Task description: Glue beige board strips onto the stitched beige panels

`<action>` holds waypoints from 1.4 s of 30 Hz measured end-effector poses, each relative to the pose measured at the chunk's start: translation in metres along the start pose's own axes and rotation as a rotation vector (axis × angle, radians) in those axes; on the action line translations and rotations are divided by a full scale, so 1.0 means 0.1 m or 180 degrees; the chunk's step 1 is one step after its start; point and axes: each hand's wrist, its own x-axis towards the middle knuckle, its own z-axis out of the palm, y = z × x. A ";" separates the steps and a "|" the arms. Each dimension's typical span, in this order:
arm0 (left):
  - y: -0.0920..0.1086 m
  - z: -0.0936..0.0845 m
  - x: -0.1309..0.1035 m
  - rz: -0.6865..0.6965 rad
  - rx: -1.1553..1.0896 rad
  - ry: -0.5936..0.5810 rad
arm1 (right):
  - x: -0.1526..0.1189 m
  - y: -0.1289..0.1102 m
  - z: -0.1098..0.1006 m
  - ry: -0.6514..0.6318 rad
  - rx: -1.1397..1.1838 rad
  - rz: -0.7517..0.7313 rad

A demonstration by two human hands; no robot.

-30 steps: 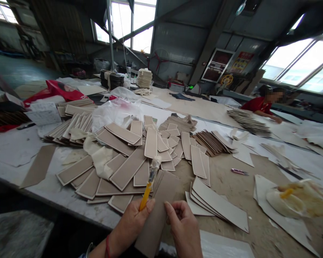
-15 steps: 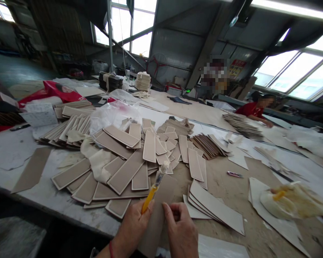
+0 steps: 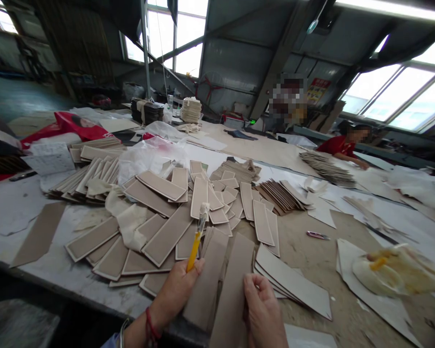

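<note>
My left hand (image 3: 177, 294) is closed around the yellow handle of a paintbrush (image 3: 194, 247), its bristle end pointing away from me and coated in something whitish. Beside that hand lies a taupe strip (image 3: 207, 278); whether the fingers also touch it I cannot tell. A second taupe strip (image 3: 235, 275) slants alongside the first, and my right hand (image 3: 263, 309) pinches its right edge between thumb and fingers. Ahead of both hands spreads a loose heap of pale-edged taupe pieces (image 3: 168, 237). Several pale strips (image 3: 293, 280) lie fanned out to the right of my right hand.
A small cutter-like tool (image 3: 318, 235) lies on the table (image 3: 308, 261). Farther right is a pale bag (image 3: 395, 270) smeared with yellow. Clear plastic (image 3: 152, 157) and stacked pieces (image 3: 97, 169) stand at left. A person in red (image 3: 337, 145) leans over the far side.
My right hand has moved right with a strip, which now lies apart from the other strip. The brush has swung left and more upright in my left hand.
</note>
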 end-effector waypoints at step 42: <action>0.08 0.94 -0.53 0.0496 0.1214 -0.0960 | 0.19 -0.13 -1.67 -0.2238 -0.4086 -0.1845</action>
